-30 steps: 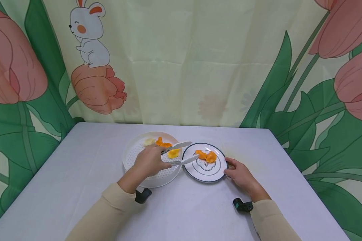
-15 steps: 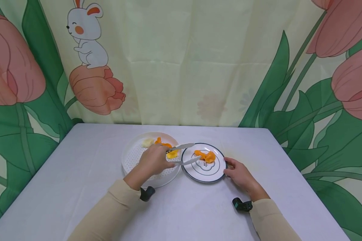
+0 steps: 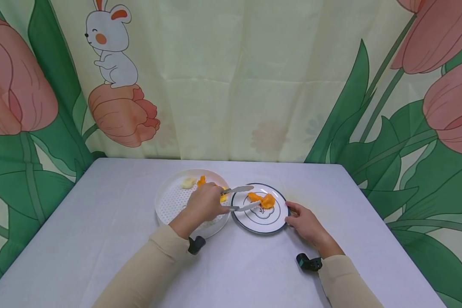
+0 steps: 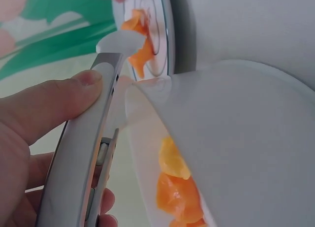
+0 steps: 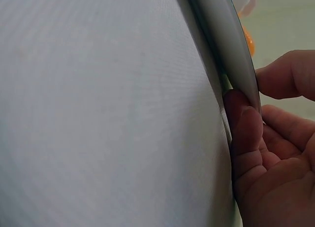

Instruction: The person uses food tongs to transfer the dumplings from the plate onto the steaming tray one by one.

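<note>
Over the plate [image 3: 263, 223] gape silver, white-tipped tongs [image 4: 81, 143].

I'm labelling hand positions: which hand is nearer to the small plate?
Right. The right hand grips the small plate by its edge; the left hand is over the tray, with tongs extending over the plate.

This looks like a small staged recording corner: a white-topped desk [image 3: 246, 273] standing against a pale curtain [image 3: 277, 64] printed with big pink tulips [image 3: 456, 109] and a cartoon rabbit [image 3: 117, 66], with black cameras [image 3: 309, 262] worn at both wrists. The dark-rimmed plate [image 3: 265, 224] and cheerful print could suit a home, but the curtain hides the wider room.
</note>
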Motion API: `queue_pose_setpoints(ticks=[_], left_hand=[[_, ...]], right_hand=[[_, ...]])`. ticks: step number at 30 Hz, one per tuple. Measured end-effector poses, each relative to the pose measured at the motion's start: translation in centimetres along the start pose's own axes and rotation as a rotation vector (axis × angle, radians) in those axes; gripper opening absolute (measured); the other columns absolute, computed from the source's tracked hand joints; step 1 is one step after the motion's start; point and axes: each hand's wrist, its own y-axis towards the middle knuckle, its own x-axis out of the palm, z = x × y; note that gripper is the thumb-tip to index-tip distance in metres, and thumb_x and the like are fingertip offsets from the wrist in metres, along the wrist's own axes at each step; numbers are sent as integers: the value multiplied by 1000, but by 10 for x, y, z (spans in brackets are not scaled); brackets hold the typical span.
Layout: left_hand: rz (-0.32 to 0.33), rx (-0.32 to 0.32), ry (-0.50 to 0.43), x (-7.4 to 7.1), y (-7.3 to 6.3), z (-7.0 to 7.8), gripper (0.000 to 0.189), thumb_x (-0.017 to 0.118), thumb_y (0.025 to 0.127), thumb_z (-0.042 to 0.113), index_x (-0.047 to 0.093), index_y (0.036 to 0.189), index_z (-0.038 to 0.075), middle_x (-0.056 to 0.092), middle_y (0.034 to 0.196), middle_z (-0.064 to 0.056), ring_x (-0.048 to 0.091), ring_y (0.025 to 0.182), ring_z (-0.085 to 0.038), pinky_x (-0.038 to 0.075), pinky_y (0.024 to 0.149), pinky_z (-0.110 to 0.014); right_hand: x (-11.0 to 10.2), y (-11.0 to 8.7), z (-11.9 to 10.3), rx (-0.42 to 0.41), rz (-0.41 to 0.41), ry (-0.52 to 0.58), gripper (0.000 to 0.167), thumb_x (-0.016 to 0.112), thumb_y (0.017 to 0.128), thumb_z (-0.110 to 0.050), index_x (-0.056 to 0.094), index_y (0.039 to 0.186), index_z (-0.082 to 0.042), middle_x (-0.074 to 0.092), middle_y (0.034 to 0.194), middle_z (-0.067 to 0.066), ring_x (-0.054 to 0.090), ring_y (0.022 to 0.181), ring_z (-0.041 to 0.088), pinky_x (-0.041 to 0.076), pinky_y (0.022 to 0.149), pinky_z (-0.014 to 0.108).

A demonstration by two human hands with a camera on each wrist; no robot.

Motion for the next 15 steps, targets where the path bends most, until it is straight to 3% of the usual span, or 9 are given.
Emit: queue_pose_setpoints(ticks=[15], left_hand=[[-28,-8,-5,4,8,4,34,86,79,32,75,101,8,55,76,2,51,73,-18,43,59,-27]], right_hand=[[0,-2,0,-17,6,-14,62,60,97,-13,36,154,-5,36,155,22,51,108,30,48,96,41]])
